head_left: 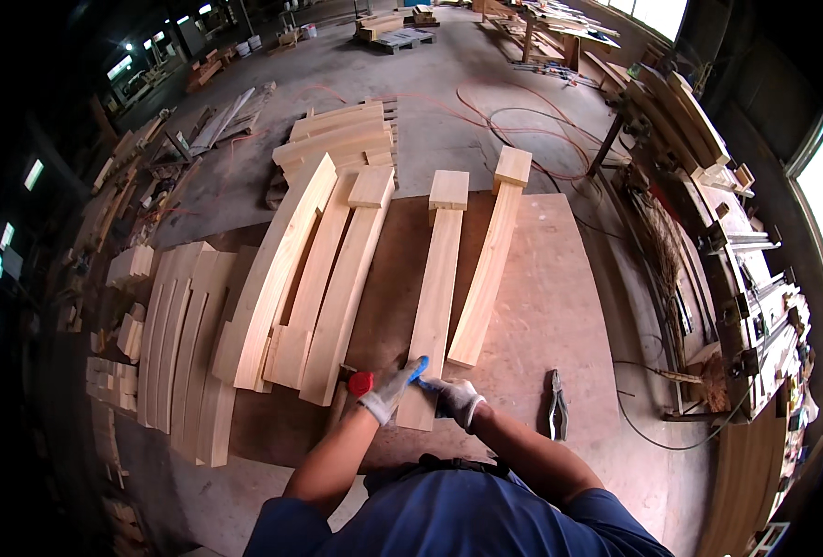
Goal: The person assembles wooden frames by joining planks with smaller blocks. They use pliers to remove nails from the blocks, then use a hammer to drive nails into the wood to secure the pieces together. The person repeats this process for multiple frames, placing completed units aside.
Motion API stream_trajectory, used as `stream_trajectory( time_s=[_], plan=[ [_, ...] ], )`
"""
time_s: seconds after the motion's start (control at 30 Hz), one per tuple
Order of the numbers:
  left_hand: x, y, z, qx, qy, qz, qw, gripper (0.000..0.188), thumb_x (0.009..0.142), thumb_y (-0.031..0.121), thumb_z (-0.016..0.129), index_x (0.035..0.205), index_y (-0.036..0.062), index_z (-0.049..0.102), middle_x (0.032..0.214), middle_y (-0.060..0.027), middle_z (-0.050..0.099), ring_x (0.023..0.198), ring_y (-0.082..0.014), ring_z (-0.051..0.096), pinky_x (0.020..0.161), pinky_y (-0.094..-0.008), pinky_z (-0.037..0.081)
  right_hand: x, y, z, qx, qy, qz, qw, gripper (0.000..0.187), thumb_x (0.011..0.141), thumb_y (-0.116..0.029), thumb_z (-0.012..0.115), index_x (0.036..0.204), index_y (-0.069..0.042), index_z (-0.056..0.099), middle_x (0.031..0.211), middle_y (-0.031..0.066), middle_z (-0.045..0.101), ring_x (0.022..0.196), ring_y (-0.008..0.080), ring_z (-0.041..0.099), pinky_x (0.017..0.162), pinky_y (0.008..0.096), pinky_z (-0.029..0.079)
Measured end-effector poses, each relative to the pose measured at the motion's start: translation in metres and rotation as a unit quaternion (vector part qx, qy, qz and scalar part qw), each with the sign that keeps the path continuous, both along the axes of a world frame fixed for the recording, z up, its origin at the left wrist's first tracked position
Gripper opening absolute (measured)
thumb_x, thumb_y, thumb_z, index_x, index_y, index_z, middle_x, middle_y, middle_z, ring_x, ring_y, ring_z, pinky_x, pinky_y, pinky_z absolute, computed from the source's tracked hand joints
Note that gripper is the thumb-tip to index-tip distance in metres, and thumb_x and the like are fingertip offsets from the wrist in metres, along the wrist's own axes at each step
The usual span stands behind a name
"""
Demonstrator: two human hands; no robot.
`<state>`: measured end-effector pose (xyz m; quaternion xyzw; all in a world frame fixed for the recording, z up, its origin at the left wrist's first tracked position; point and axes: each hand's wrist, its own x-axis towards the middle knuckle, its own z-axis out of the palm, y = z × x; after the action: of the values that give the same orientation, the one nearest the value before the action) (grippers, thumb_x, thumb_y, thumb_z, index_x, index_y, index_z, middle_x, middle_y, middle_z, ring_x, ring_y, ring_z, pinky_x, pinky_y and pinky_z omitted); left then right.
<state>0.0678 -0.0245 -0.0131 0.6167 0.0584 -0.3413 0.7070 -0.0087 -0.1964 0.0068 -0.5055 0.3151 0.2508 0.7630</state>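
Observation:
A long pale wooden beam [434, 278] lies lengthwise before me, with a short block across its far end. Both of my gloved hands come together above its near end. My left hand [393, 388], in a white glove with blue fingertips, is closed over the beam's left side, its tip reaching across the top. Against it, my right hand [456, 397] has its fingers curled inward from the right. Whatever is between them is too small or hidden to make out. A red rounded object [360, 383] is beside my left hand. Pliers [557, 406] lie to the right.
Another block-ended beam [493, 269] angles away at the right. Several beams [277, 278] lie on the left, beside more stacked timber [184, 343]. A brown board [550, 288] lies beneath. Beyond it, an orange hose [560, 121] loops over the floor; a loaded rack [736, 241] stands right.

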Motion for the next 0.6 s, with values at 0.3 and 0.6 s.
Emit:
stream_trajectory(
  time_s=[0.3, 0.6],
  plan=[
    [-0.083, 0.025, 0.025, 0.050, -0.074, 0.001, 0.996, 0.053, 0.099, 0.028, 0.082, 0.142, 0.0022, 0.066, 0.130, -0.0044, 0.071, 0.119, -0.0150, 0.066, 0.106, -0.0329, 0.053, -0.010, -0.004, -0.027, 0.012, 0.011, 0.034, 0.999, 0.044, 0.100, -0.041, 0.081, 0.121, -0.003, 0.078, 0.106, 0.0058, 0.080, 0.088, 0.0156, 0.074, 0.076, 0.0343, 0.061],
    [0.004, 0.030, -0.020, -0.004, -0.011, -0.023, 1.000, 0.062, 0.093, 0.028, 0.089, 0.143, -0.0004, 0.066, 0.129, -0.0077, 0.074, 0.115, -0.0161, 0.070, 0.096, -0.0331, 0.058, -0.073, -0.046, -0.032, -0.453, -0.118, 0.146, 0.872, 0.070, 0.097, -0.056, 0.075, 0.137, 0.001, 0.069, 0.125, 0.0217, 0.076, 0.119, 0.0350, 0.072, 0.105, 0.0430, 0.056]
  ],
)
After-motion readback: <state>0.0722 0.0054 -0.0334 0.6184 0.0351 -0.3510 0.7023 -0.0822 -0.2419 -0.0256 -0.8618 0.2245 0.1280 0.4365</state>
